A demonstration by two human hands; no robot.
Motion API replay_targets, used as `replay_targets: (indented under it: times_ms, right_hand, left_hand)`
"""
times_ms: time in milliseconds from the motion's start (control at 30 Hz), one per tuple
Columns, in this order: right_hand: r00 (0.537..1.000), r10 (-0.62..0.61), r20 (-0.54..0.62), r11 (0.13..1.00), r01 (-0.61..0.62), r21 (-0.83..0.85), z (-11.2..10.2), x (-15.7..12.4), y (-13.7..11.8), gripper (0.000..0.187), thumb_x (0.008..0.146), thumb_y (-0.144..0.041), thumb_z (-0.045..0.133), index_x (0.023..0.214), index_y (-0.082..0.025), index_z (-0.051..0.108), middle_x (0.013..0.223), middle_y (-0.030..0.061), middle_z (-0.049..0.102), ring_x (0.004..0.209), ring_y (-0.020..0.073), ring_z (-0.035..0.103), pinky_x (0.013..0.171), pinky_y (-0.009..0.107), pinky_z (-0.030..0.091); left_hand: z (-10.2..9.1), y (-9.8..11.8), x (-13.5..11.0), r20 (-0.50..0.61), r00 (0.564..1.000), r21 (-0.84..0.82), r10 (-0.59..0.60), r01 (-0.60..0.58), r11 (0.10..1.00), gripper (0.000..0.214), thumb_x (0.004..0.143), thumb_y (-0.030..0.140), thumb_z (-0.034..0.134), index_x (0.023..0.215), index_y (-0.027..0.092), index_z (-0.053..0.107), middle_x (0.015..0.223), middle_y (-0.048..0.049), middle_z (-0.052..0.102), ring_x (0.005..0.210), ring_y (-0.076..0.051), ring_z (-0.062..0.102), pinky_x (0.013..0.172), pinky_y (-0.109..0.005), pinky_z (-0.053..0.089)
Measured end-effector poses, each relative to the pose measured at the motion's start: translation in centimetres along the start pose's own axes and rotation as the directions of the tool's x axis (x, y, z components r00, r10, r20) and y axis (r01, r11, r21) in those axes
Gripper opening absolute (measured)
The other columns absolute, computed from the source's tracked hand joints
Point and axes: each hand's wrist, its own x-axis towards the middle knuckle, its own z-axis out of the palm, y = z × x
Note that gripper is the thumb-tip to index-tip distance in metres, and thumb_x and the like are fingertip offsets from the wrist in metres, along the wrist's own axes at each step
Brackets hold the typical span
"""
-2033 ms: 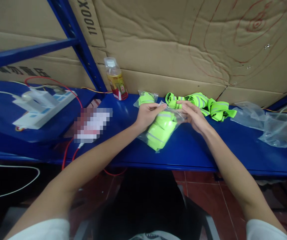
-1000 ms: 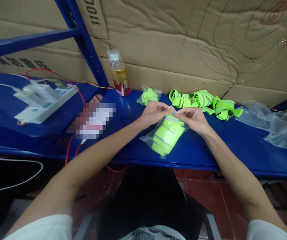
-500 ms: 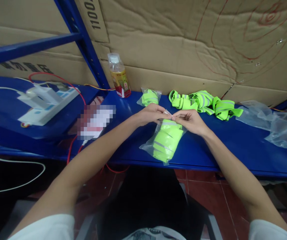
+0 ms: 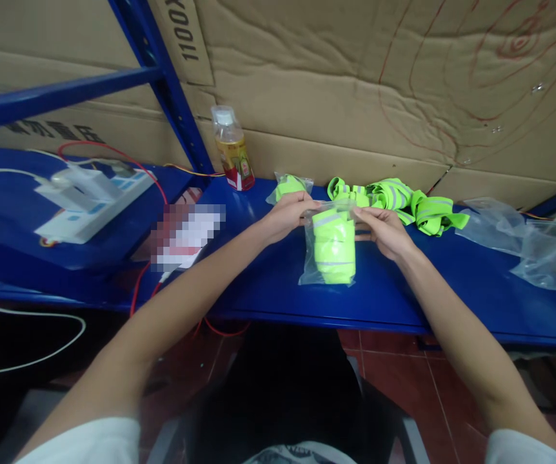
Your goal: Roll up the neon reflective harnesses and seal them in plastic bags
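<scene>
Between my hands hangs a clear plastic bag with a rolled neon-green reflective strap inside it. My left hand pinches the bag's top left corner. At the top right corner, my right hand grips the bag between thumb and fingers, with some other fingers stretched behind it. The bag's top edge is pulled fairly straight between them. Just behind my left hand lies another bagged green strap. Several loose green straps with grey stripes lie behind my right hand.
Empty clear bags lie on the blue table at the right. A drink bottle stands against the cardboard at the back. To the left are a power strip with plugs, a red cable and a blurred-out white item.
My hands have moved apart along the bag's top, from bunched together to opposite corners. The bag, tilted before, now hangs straighter and slightly higher.
</scene>
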Motion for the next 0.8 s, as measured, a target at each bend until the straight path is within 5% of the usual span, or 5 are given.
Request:
replay_targets:
  times_ms: [233,367,567,667,800]
  right_hand:
    - [0.996,-0.070,-0.054,0.997,0.069,-0.032,0.6,-0.1,0.9,0.040,0.067,-0.054,0.099,0.085,-0.022,0.084,0.092,0.0075,0.084,0.077,0.0184,0.079,0.060,0.025,0.066]
    - [0.995,-0.065,-0.080,0.998,0.063,-0.027,0.6,0.0,1.1,0.038,0.065,-0.051,0.100,0.085,-0.022,0.085,0.087,0.0071,0.083,0.074,0.0176,0.078,0.059,0.026,0.067]
    - [0.995,0.048,-0.082,0.999,-0.048,0.001,0.4,0.3,1.0,0.042,0.062,-0.050,0.102,0.087,-0.021,0.086,0.082,0.0073,0.082,0.070,0.0167,0.077,0.060,0.026,0.068]
    - [0.997,0.001,-0.080,1.000,0.001,0.018,0.4,0.3,1.3,0.041,0.059,-0.046,0.104,0.087,-0.022,0.086,0.088,0.0062,0.084,0.075,0.0165,0.078,0.061,0.025,0.068]
    - [0.993,-0.114,-0.019,0.993,0.113,-0.044,0.6,0.1,1.4,0.038,0.062,-0.048,0.102,0.085,-0.023,0.086,0.086,0.0055,0.084,0.073,0.0167,0.077,0.066,0.029,0.068]
  left_hand:
    - [0.3,-0.6,-0.7,0.188,0.976,0.171,-0.110,0.078,0.982,0.033,0.077,0.044,0.093,0.091,0.015,0.086,0.094,-0.0160,0.082,0.075,-0.021,0.075,0.063,-0.033,0.059]
    - [0.0,-1.4,-0.6,0.080,0.996,0.256,0.040,-0.059,0.965,0.024,0.075,0.038,0.091,0.090,0.019,0.087,0.090,-0.0099,0.083,0.074,-0.017,0.072,0.065,-0.030,0.055]
    - [0.2,-2.1,-0.6,0.012,0.969,0.416,0.248,-0.230,0.880,0.017,0.081,0.036,0.085,0.080,0.019,0.085,0.082,-0.0057,0.080,0.072,-0.014,0.066,0.067,-0.028,0.049]
    - [0.1,-1.7,-0.4,0.029,0.987,0.410,0.158,-0.156,0.899,0.015,0.083,0.032,0.082,0.077,0.018,0.083,0.078,-0.0063,0.077,0.066,-0.013,0.063,0.062,-0.028,0.046]
    - [-0.4,-0.6,-0.2,0.042,0.992,0.433,-0.117,0.087,0.897,0.009,0.078,0.027,0.083,0.081,0.019,0.085,0.076,-0.0069,0.077,0.064,-0.015,0.065,0.057,-0.028,0.046]
